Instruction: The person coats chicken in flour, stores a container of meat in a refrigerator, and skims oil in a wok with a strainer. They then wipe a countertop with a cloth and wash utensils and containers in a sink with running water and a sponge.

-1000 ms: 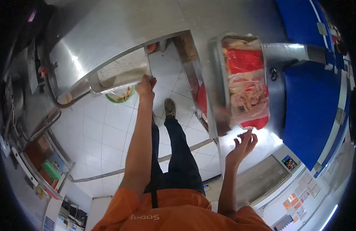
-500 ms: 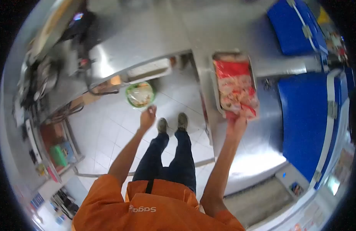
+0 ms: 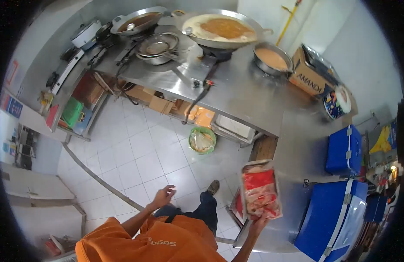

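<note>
A shallow metal tray (image 3: 241, 175) overlaps the steel table's left edge. I cannot tell whether it rests on the table or is raised. Clear plastic with a red band covers pale pink pieces, apparently raw meat (image 3: 261, 194), in the tray. At the near end, my right hand (image 3: 257, 223) is closed on the tray and the loose plastic; its fingertips are partly hidden. My left hand (image 3: 162, 196) hangs over the tiled floor, fingers loosely bent and apart. A small white spot shows at its fingertips, too small to name.
A large wok (image 3: 183, 31) of bubbling liquid, stacked strainers (image 3: 158, 46) and a bowl (image 3: 274, 59) stand on the back counter. Blue coolers (image 3: 328, 214) line the right table. On the floor is a green-lined bin (image 3: 202, 139). A cardboard box (image 3: 309, 81) stands at the back corner.
The view has lifted, bringing the back counter and woks into sight. My right hand stays at the tray's near end, and the tray now overlaps the table edge. My left hand's fingers look more extended.
</note>
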`<action>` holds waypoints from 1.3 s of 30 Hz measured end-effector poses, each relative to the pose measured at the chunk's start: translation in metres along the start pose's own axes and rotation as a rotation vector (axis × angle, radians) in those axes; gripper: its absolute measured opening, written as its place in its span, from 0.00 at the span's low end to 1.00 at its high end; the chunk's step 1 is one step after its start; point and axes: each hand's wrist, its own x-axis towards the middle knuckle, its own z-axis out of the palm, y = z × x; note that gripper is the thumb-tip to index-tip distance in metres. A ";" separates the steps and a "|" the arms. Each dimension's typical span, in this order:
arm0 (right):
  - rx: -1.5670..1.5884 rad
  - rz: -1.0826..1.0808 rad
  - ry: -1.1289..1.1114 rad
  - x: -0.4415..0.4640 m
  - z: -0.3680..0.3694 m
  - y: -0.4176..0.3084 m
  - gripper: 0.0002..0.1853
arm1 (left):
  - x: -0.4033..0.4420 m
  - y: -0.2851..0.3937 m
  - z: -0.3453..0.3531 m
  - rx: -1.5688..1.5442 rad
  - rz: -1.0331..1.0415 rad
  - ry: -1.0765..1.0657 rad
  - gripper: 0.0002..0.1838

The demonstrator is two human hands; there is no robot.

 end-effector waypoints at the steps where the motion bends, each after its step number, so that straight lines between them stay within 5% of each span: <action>1: -0.043 -0.002 -0.042 -0.015 0.007 0.013 0.18 | -0.010 0.012 -0.002 -0.164 -0.022 -0.103 0.21; 3: -0.099 0.026 -0.134 -0.045 0.036 0.049 0.19 | -0.032 0.037 -0.018 -0.443 0.103 -0.272 0.27; 8: 0.006 0.379 -0.409 -0.178 0.194 0.101 0.25 | -0.115 0.005 -0.086 -0.937 0.095 -0.153 0.33; 9: -0.095 0.403 -0.386 -0.213 0.233 0.043 0.25 | -0.129 0.018 -0.084 -1.039 0.079 -0.028 0.32; 15: -0.311 0.382 -0.973 -0.358 0.332 0.135 0.25 | -0.266 -0.097 -0.180 -1.394 -0.078 0.606 0.27; 16: -0.425 0.451 -0.947 -0.311 0.310 0.091 0.25 | -0.250 -0.042 -0.139 -1.461 -0.148 0.634 0.27; 17: -0.315 0.532 -1.037 -0.339 0.339 0.122 0.26 | -0.263 -0.081 -0.162 -1.398 -0.177 0.671 0.24; 22: -0.723 0.811 -1.536 -0.351 0.468 0.190 0.28 | -0.262 -0.161 -0.226 -1.577 -0.057 0.959 0.24; 25: -0.890 0.770 -1.990 -0.401 0.559 0.205 0.29 | -0.286 -0.206 -0.277 -1.657 0.005 1.246 0.24; 28: -0.860 0.871 -2.202 -0.433 0.654 0.282 0.33 | -0.313 -0.295 -0.313 -1.726 -0.057 1.383 0.24; 31: -1.196 0.615 -2.189 -0.484 0.758 0.345 0.27 | -0.336 -0.315 -0.380 -1.703 -0.012 1.771 0.22; 33: -1.337 0.133 -2.183 -0.530 0.812 0.399 0.21 | -0.355 -0.330 -0.412 -1.589 0.036 1.953 0.23; 36: -1.189 -0.152 -2.286 -0.615 0.893 0.446 0.19 | -0.379 -0.376 -0.456 -1.681 0.022 2.055 0.23; 39: -1.003 0.076 -2.430 -0.685 0.953 0.485 0.20 | -0.387 -0.414 -0.495 -1.647 -0.005 2.179 0.23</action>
